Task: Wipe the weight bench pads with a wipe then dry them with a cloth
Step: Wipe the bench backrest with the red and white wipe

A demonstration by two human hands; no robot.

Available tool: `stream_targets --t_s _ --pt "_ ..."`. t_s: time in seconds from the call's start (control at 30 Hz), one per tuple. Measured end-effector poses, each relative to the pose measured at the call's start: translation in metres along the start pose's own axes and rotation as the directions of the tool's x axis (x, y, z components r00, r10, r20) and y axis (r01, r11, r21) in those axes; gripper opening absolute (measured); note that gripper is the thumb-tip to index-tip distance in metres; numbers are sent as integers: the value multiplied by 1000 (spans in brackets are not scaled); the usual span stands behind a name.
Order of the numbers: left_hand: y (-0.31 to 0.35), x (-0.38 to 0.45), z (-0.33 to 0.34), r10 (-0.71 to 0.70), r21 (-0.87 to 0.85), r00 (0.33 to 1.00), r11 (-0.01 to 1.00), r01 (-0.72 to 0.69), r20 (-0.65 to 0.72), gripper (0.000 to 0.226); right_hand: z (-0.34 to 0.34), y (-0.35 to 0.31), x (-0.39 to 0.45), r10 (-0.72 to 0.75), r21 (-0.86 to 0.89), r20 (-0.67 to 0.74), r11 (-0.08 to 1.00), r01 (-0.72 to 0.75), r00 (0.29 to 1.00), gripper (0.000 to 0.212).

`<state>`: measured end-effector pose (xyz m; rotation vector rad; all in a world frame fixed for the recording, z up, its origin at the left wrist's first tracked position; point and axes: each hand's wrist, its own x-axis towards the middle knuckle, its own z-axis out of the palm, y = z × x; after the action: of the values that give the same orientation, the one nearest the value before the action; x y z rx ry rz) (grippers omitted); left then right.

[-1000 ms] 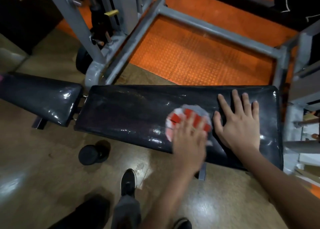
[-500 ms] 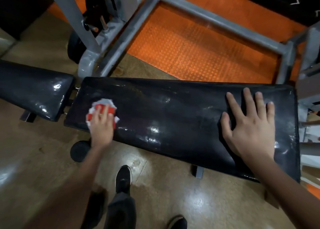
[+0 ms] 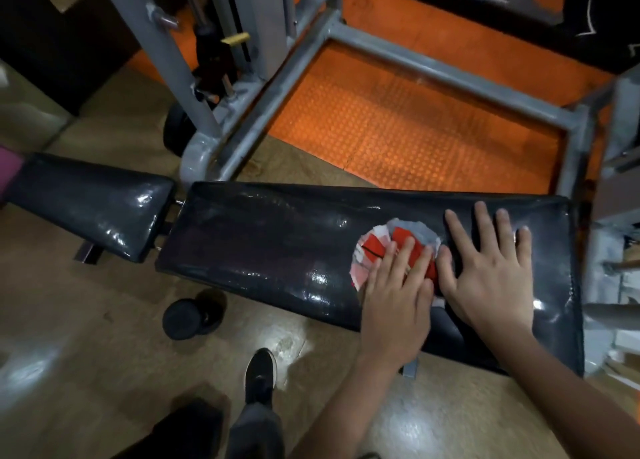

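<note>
Left grip (image 3: 394,295) flat, fingers straight, pressing the cloth (image 3: 391,247); right grip (image 3: 485,271) open, bracing the bench (image 3: 277,243); sweep firmly toward 9 o'clock, overlapping passes.

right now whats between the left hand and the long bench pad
Head view: a red and white cloth lies flat under the left hand, pressed onto the long bench pad.

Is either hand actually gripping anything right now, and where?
Nothing is gripped. The left hand presses flat on the near part of the red and white cloth; the right hand rests flat on the long pad.
</note>
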<state>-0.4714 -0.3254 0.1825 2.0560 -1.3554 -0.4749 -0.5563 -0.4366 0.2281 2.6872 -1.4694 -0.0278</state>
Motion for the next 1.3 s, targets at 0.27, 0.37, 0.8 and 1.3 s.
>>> stream_targets --t_s 0.27,0.37,0.8,1.3 --pt "-216 23 -71 -334 5 940 942 335 -75 34 8 2 3 -11 -2 -64 1000 11 998 59" --pt "-323 21 -89 -628 -1 759 771 637 -175 49 11 2 2 -23 2 -126 1000 23 992 57" --pt "-21 61 7 36 73 999 997 -34 -25 50 0 -3 3 -4 11 -46 1000 5 999 61" --pt "-352 93 -82 -560 139 801 794 592 -210 48 12 -4 8 -5 4 -88 1000 6 996 60"
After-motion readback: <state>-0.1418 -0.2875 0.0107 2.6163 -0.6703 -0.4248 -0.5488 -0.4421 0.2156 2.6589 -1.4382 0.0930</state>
